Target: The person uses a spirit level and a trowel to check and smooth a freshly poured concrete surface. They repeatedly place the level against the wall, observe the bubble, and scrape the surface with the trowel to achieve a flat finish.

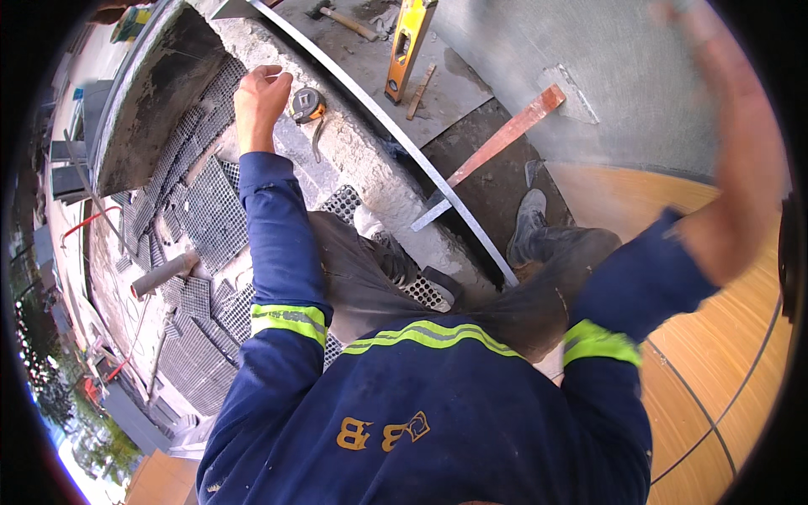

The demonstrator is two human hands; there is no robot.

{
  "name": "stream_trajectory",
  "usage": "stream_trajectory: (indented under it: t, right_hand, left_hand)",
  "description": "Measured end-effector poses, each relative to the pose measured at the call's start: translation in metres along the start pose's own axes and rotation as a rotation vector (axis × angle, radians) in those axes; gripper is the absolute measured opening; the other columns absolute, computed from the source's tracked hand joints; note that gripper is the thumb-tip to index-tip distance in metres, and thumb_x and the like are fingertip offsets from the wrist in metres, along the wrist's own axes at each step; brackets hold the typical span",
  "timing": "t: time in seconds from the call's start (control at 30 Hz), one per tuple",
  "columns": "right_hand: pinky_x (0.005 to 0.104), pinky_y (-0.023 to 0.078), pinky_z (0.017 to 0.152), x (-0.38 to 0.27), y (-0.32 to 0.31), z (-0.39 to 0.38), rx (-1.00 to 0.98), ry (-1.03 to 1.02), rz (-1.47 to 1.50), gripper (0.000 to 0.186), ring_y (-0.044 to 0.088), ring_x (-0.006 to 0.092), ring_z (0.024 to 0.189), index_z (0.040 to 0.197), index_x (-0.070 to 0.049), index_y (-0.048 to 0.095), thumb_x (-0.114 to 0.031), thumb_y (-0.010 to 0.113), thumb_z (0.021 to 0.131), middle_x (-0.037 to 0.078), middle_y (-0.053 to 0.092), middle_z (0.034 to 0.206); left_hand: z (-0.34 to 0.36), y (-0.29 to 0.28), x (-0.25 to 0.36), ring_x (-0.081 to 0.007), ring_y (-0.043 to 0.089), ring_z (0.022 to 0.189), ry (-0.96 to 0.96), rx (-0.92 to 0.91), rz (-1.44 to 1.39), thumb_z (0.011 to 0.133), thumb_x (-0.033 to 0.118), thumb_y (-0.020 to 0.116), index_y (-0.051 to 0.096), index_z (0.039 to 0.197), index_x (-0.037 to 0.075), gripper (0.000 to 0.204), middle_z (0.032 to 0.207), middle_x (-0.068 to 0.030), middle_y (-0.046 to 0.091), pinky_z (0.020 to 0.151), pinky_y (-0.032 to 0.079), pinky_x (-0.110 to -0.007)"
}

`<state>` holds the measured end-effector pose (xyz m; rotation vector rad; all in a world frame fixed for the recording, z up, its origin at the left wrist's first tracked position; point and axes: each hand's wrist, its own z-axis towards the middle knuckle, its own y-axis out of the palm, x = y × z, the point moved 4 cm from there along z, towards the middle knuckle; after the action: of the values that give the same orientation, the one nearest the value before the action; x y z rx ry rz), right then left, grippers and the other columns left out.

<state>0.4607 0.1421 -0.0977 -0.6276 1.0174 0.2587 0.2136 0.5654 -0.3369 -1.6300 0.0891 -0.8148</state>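
My left hand (262,103) is raised over the rough concrete ledge (349,160), its fingers closed in a pinch. A small pale bit shows at the fingertips, too small to name. Right beside that hand lies a black and orange tape measure (306,106) with a strap. My right hand (692,21) is lifted at the upper right, near the grey plastered wall (623,76), and smeared by motion, so its fingers cannot be read. Between my hands, a long metal straightedge (370,109) runs slantwise along the ledge. A yellow spirit level (407,50) stands beyond it.
A reddish wooden stake (509,133) slants from the wall toward the straightedge. A hammer (349,23) and a wood strip (422,93) lie farther off. Black grid panels (215,202) and a pipe (164,274) cover the left ground. Wood-look panelling (699,387) lies at right.
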Motion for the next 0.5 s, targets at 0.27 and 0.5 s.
stream_trajectory:
  t: [0.27, 0.5]
  right_hand:
    - [0.0446, 0.057, 0.071, 0.332, 0.097, -0.254, -0.282, 1.462, 0.062, 0.045, 0.066, 0.0213, 0.095, 0.128, -0.012, 0.060, -0.042, 0.071, 0.097, 0.008, 0.066, 0.109]
    - [0.0453, 0.056, 0.077, 0.503, 0.234, -0.291, -0.127, 1.270, 0.378, 0.062, 0.066, 0.0260, 0.099, 0.131, -0.008, 0.058, -0.041, 0.085, 0.086, 0.012, 0.067, 0.115]
  left_hand:
    - [-0.019, 0.039, 0.061, -0.0328, 0.076, 0.102, 0.221, -0.172, 0.001, 0.084, 0.034, 0.064, 0.074, 0.122, 0.003, 0.050, 0.106, -0.0198, 0.078, 0.094, 0.057, -0.038]
    - [-0.059, 0.032, 0.119, -0.0314, 0.075, 0.106, 0.367, -0.210, 0.028, 0.094, 0.029, 0.066, 0.073, 0.123, 0.002, 0.040, 0.111, -0.0203, 0.077, 0.091, 0.058, -0.040]
